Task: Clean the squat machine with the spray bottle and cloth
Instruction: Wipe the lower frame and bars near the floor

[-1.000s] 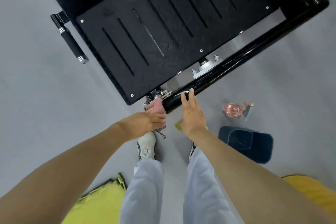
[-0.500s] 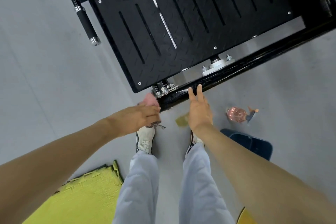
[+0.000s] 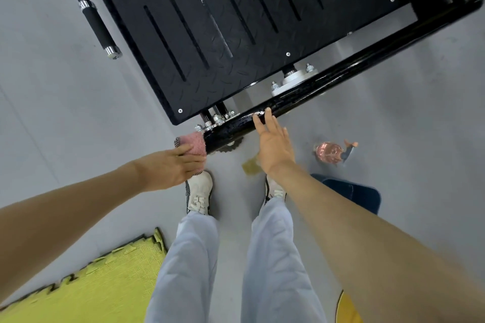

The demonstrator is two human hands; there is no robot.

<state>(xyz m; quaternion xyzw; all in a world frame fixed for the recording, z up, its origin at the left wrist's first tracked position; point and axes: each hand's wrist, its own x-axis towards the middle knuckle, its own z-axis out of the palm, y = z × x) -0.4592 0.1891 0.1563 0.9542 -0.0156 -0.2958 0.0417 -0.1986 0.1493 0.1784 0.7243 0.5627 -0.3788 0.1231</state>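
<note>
The left hand point(image 3: 170, 168), gripping the pink cloth point(image 3: 193, 144), has slid left to the end of the frame bar point(image 3: 341, 73). The right hand point(image 3: 274, 149) rests there, fingers straight. Best to press firmly round that end.

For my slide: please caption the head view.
Left hand holds a pink cloth at the end of the black bar; right hand open at the bar; spray bottle on floor.

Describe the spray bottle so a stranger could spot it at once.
Find the squat machine's black footplate and the base bar along its near edge. On the grey floor near that bar, right of the right hand, sits the spray bottle: clear pink, unlike the dark blue container nearby.
</note>
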